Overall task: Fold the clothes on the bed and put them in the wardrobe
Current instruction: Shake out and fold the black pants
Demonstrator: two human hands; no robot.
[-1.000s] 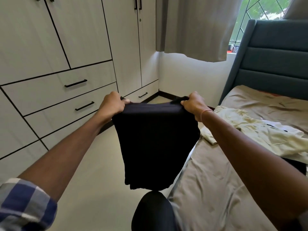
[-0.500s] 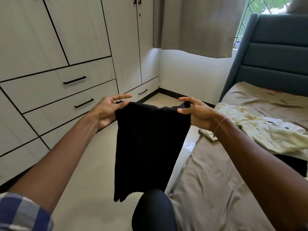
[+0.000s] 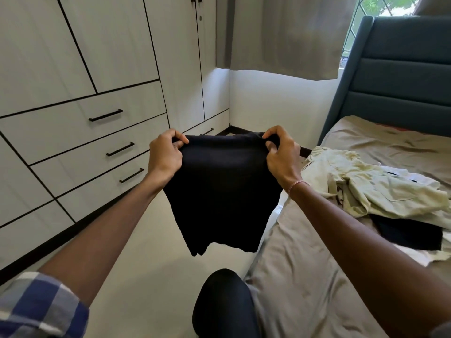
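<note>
Head view shows a black garment [image 3: 223,191] held up in the air in front of the person, above the pale floor [image 3: 146,252] in the gap between the wardrobe [image 3: 73,93] and the bed [image 3: 305,276]. It hangs from its top edge, which is stretched roughly level, and its lower hem ends unevenly just above a dark-clad knee [image 3: 224,303] at the bottom of the frame. The left hand [image 3: 166,154] pinches the garment's upper left corner, fingers curled over the cloth and thumb pressed against it. The right hand [image 3: 280,154] grips the upper right corner the same way, with a thin pink band [image 3: 298,184] around its wrist. Both forearms reach forward, and a blue and white checked sleeve [image 3: 36,306] shows at the lower left. On the bed, to the right of the right hand, a crumpled cream shirt [image 3: 371,189] lies on the beige sheet, and a dark piece of clothing [image 3: 410,234] lies partly under its near edge. The wardrobe fills the left side, its doors and drawers closed, with black bar handles [image 3: 105,115] on the drawers. A teal padded headboard [image 3: 400,76] stands at the far end of the bed, beside a grey curtain [image 3: 288,32] that hangs over the window.
</note>
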